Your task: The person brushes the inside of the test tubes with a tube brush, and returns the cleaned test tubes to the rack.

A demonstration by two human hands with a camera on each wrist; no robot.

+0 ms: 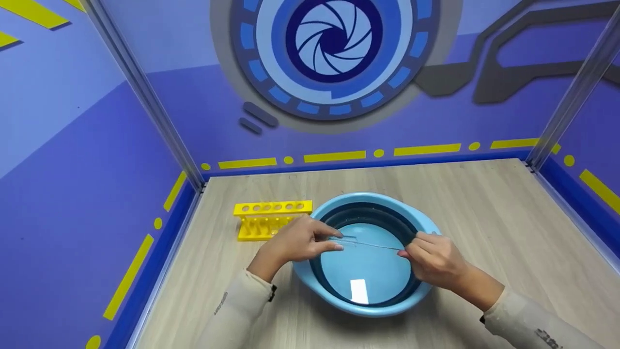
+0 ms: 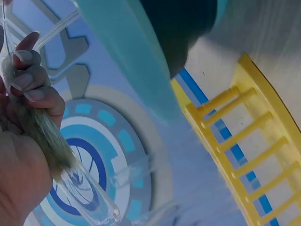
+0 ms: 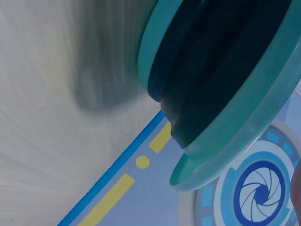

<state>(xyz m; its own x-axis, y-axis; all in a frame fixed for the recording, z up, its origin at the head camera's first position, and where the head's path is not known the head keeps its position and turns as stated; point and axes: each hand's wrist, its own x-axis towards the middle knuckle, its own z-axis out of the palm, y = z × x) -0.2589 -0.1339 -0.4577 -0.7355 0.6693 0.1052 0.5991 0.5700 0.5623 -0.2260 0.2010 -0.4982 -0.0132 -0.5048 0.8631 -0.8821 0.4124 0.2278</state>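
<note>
My left hand (image 1: 302,238) holds a clear test tube (image 2: 91,200) over the basin, its fingers and thumb around the glass. Inside the tube sit the brownish bristles of a test tube brush (image 2: 42,134). The brush's thin wire handle (image 1: 380,246) runs out of the tube toward the right. My right hand (image 1: 433,258) pinches the far end of that wire above the basin's right side. Below both hands stands a light blue basin (image 1: 361,311) with a dark inner wall, containing water that reflects a bright light patch.
A yellow test tube rack (image 1: 273,208) with a row of holes and pegs stands left of the basin, behind my left forearm. The wooden table (image 1: 484,203) is bounded by blue printed panels (image 1: 184,97) at the back and both sides.
</note>
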